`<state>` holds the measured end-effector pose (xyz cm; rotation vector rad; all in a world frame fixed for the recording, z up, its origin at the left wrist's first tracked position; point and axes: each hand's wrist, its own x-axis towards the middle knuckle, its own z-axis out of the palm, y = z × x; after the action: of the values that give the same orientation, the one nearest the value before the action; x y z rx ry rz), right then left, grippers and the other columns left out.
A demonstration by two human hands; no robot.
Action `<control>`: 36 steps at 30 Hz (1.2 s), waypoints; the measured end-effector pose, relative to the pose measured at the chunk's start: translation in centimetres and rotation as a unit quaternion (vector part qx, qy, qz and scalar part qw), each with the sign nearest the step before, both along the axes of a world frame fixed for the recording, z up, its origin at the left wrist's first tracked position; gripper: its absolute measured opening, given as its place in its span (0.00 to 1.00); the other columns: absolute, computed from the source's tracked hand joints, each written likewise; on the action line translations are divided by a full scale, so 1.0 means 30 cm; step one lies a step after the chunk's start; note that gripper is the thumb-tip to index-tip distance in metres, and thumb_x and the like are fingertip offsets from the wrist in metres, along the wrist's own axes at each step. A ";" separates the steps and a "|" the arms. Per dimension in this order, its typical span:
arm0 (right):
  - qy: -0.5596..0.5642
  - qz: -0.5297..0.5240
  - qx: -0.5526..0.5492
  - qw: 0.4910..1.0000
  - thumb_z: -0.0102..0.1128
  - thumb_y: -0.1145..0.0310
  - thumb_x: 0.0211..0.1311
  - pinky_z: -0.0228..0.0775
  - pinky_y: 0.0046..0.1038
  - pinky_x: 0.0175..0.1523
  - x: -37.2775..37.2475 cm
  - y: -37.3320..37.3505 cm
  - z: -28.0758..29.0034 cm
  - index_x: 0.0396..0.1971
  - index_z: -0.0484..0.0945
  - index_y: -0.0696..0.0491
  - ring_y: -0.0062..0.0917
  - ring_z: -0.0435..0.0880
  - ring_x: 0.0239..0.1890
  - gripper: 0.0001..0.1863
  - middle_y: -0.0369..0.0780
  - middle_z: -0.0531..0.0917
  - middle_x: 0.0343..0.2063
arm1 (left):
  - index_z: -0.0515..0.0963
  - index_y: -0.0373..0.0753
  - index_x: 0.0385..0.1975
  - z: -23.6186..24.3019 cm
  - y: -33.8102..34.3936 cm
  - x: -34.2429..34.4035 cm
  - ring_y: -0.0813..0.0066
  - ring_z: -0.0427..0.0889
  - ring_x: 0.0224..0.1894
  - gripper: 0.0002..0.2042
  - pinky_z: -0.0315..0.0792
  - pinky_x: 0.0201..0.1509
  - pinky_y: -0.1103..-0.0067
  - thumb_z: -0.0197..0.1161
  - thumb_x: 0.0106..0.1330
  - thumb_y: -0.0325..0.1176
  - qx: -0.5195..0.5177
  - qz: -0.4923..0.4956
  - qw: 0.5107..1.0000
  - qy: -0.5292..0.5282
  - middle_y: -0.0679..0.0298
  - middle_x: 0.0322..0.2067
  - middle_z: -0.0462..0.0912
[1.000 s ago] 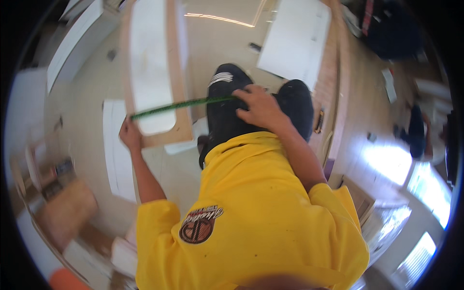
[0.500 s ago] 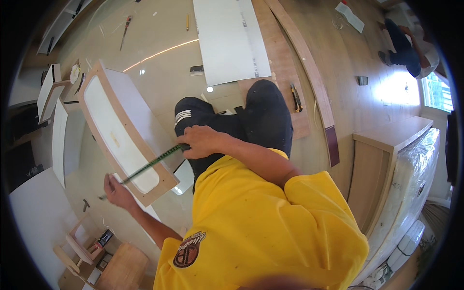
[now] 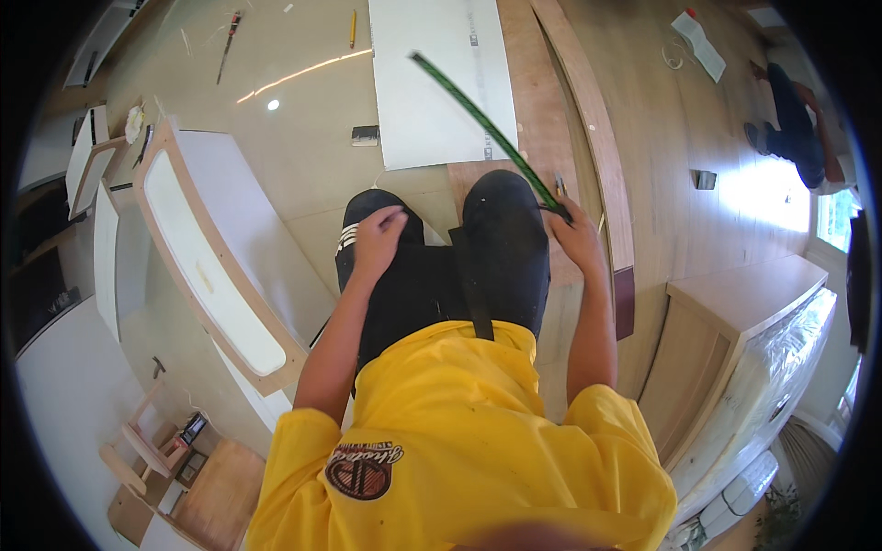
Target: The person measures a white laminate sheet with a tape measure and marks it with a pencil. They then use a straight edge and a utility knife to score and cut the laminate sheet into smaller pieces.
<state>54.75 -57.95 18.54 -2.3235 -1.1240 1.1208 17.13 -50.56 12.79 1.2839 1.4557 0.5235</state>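
My right hand (image 3: 579, 237) is closed on a tape measure, beside my right knee. Its green blade (image 3: 478, 118) sticks out up and to the left, passing over the white panel (image 3: 427, 101); the case is mostly hidden in my fingers. Above my left knee is my left hand (image 3: 375, 241), fingers curled, with nothing visible in it. Just beyond my right hand, a utility knife (image 3: 559, 183) lies on the brown wood board (image 3: 549, 138), partly covered. To my left stands a wood-edged piece with a long, rounded white inset (image 3: 209, 275).
A pencil (image 3: 353, 29), a screwdriver (image 3: 229, 46) and a small dark-and-white block (image 3: 365, 136) lie on the floor ahead. A hammer (image 3: 159, 367) is at left. A wooden cabinet (image 3: 703, 344) beside plastic-wrapped goods (image 3: 772, 367) stands at right. Another person (image 3: 799, 138) sits far right.
My right hand has swung from the wood-edged piece to my right knee, carrying the tape measure with its blade out. My left hand has left the blade's end and come over my left knee.
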 end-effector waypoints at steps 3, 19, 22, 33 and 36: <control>0.001 -0.019 -0.022 1.000 0.59 0.57 0.64 0.74 0.37 0.52 0.098 -0.070 -0.024 0.58 0.79 0.55 0.38 0.84 0.47 0.26 0.49 0.85 0.45 | 0.81 0.31 0.51 -0.212 0.117 0.140 0.68 0.87 0.40 0.17 0.82 0.45 0.76 0.65 0.72 0.38 -0.241 0.135 0.955 -0.103 0.57 0.43 0.86; 0.155 -0.125 -0.147 0.969 0.63 0.57 0.64 0.74 0.26 0.45 0.022 0.035 0.024 0.59 0.78 0.53 0.21 0.80 0.38 0.26 0.38 0.83 0.35 | 0.75 0.36 0.53 -0.643 0.384 0.404 0.59 0.83 0.47 0.23 0.83 0.53 0.60 0.67 0.71 0.49 -0.390 0.503 0.733 -0.241 0.55 0.45 0.81; 0.134 -0.097 -0.115 0.979 0.65 0.57 0.62 0.74 0.30 0.52 -0.004 0.038 0.069 0.58 0.79 0.53 0.29 0.83 0.43 0.26 0.44 0.84 0.38 | 0.76 0.37 0.50 -0.590 0.328 0.421 0.62 0.84 0.43 0.20 0.84 0.48 0.62 0.65 0.72 0.48 -0.347 0.442 0.784 -0.264 0.57 0.41 0.83; 0.082 0.199 -0.023 0.976 0.70 0.54 0.59 0.73 0.30 0.46 -0.450 0.231 0.327 0.58 0.80 0.51 0.28 0.82 0.38 0.28 0.43 0.85 0.38 | 0.79 0.34 0.42 -0.065 -0.063 0.157 0.69 0.86 0.40 0.08 0.83 0.44 0.70 0.62 0.75 0.33 -0.331 0.143 0.874 -0.325 0.61 0.36 0.85; 0.087 0.334 -0.062 0.937 0.73 0.54 0.57 0.75 0.26 0.46 -0.653 0.244 0.389 0.60 0.80 0.52 0.23 0.81 0.37 0.32 0.40 0.86 0.39 | 0.81 0.33 0.45 0.120 -0.282 -0.060 0.74 0.86 0.41 0.10 0.81 0.47 0.75 0.63 0.74 0.35 -0.183 0.138 0.932 -0.280 0.62 0.38 0.85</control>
<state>35.16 -50.64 30.20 -1.9020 -1.8866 1.6202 15.35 -59.04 16.38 0.5684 1.1715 0.6985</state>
